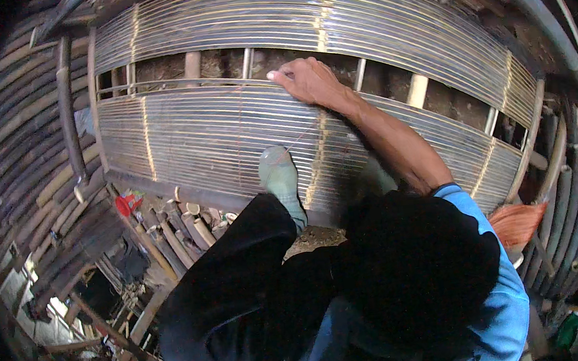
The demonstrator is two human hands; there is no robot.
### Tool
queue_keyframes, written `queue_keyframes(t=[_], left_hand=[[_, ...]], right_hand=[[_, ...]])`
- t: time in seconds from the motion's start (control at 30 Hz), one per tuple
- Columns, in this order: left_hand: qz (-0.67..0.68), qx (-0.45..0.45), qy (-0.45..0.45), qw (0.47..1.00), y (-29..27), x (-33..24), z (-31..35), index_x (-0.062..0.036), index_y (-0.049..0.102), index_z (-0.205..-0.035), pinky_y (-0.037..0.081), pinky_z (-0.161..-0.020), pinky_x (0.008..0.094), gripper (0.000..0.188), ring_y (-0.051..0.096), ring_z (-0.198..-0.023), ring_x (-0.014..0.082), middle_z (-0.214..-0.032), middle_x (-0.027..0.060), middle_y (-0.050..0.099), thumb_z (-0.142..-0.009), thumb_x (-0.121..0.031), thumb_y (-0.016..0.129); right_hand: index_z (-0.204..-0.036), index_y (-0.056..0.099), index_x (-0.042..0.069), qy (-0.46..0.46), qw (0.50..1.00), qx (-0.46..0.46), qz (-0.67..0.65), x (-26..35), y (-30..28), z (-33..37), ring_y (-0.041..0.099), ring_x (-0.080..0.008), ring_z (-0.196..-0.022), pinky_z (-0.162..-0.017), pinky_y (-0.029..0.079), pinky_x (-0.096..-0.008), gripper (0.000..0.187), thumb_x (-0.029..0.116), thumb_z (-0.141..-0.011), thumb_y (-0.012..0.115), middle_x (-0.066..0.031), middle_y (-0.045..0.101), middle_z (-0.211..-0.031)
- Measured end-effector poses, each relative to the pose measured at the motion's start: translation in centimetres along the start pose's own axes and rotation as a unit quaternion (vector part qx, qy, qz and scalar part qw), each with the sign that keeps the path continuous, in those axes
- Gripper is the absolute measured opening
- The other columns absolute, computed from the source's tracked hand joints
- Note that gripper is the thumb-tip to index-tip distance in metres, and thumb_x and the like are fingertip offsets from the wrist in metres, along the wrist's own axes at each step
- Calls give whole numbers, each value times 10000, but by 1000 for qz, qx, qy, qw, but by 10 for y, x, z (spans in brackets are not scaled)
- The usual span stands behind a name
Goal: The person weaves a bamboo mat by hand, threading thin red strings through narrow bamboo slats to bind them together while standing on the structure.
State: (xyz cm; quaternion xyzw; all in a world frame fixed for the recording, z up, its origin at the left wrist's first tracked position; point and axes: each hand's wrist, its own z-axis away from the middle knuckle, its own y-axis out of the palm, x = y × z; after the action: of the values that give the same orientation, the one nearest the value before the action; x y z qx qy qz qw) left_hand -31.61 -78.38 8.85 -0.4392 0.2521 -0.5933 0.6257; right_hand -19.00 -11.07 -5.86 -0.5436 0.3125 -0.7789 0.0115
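Note:
A wide slatted bamboo panel (194,130) lies before me, its thin strips bound by pale cross bands. At its far edge, beside a long gap, my right hand (307,80) is closed with the fingers curled down, on a thin bamboo slat (175,84) that runs off to the left. The fingertips are partly hidden. My left hand is out of sight. A foot in a grey-green sock (278,174) presses on the near panel, left of the bent right arm. A second slatted section (232,22) lies beyond the gap.
Bamboo crossbars (417,90) span the gap. Stacked bamboo poles (26,129) fill the left side, and more poles (569,202) stand at the right by an orange-red object (518,224). Cut bamboo pieces (179,233) and a red item (126,204) lie near left. A large dark shape hides the lower middle.

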Motion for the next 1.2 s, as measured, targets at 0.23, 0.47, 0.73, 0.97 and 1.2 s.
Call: queue_keyframes(t=[0.23, 0.47, 0.73, 0.97, 1.2], left_hand=[[121, -138, 326, 927, -9, -270, 26, 44, 698, -1088, 517, -874, 461, 356, 667, -1004, 446, -1056, 260, 701, -881, -245, 726], [109, -171, 557, 805, -45, -446, -49, 25, 590, -1256, 471, -951, 498, 446, 577, -1113, 452, -1194, 257, 609, -897, -225, 673], [60, -293, 494, 817, -115, -435, -287, 57, 538, -1312, 427, -1042, 511, 605, 516, -1231, 458, -1303, 291, 561, -915, -390, 636], [1, -216, 493, 843, -151, -469, -383, 25, 536, -1381, 301, -1174, 492, 698, 448, -1351, 448, -1444, 283, 502, -979, -545, 507], [-139, -275, 483, 820, -155, -454, -373, -27, 702, -1168, 405, -1052, 482, 585, 587, -1191, 355, -1199, 177, 680, -1023, -524, 429]], right_hand=[[-821, 748, 21, 4, 1000, 5, -6, -15, 25, -3, 668, -487, -750, -740, 542, -553, 569, 540, -953, 554, -281, 669, -772], [-1040, 784, 134, 121, 990, 36, 61, 11, 16, -2, 690, -443, -907, -833, 534, -525, 408, 480, -956, 584, -231, 720, -911], [-1040, 780, 119, 147, 987, 13, 60, 38, 26, -2, 700, -410, -906, -822, 544, -471, 385, 453, -956, 607, -219, 723, -917], [-1070, 754, 52, 216, 973, 39, 78, 48, 11, -1, 718, -380, -913, -837, 540, -440, 452, 456, -974, 576, -235, 724, -950], [-833, 640, -26, 229, 972, 43, -28, 35, 14, -5, 529, -167, -709, -708, 466, -387, 484, 436, -978, 626, -82, 602, -715]])
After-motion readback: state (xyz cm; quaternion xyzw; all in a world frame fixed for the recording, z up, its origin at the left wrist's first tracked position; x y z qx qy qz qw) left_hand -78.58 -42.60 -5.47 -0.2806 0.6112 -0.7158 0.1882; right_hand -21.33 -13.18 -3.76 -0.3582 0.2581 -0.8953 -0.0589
